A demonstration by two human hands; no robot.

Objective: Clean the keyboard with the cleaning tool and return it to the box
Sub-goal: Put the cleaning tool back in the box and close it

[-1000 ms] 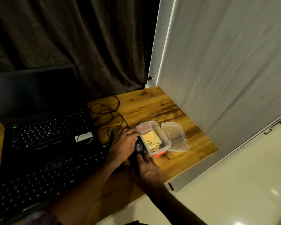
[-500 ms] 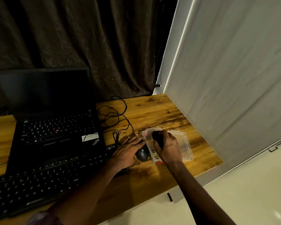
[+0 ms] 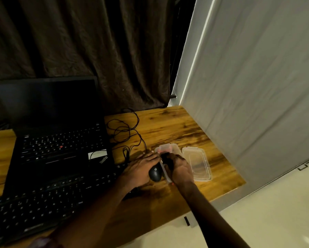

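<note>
The black external keyboard [image 3: 43, 203] lies along the table's front left. A clear plastic box [image 3: 166, 147] stands at the right of the table, its loose lid [image 3: 197, 163] just to the right of it. My right hand [image 3: 181, 171] is over the box, closed around a small dark cleaning tool [image 3: 166, 158] that points down into it. The hand hides what is inside the box. My left hand [image 3: 138, 171] rests flat on the table beside the box, its fingertips at the left rim.
A black mouse [image 3: 155, 174] lies between my hands, against the box. An open black laptop [image 3: 60, 145] sits behind the keyboard, with tangled black cables [image 3: 125, 129] to its right. A pale wall runs along the table's [image 3: 168, 122] right edge.
My right hand has carried the dark tool from near the table's front edge up to the box and lowered it into the opening. My left hand stayed by the mouse.
</note>
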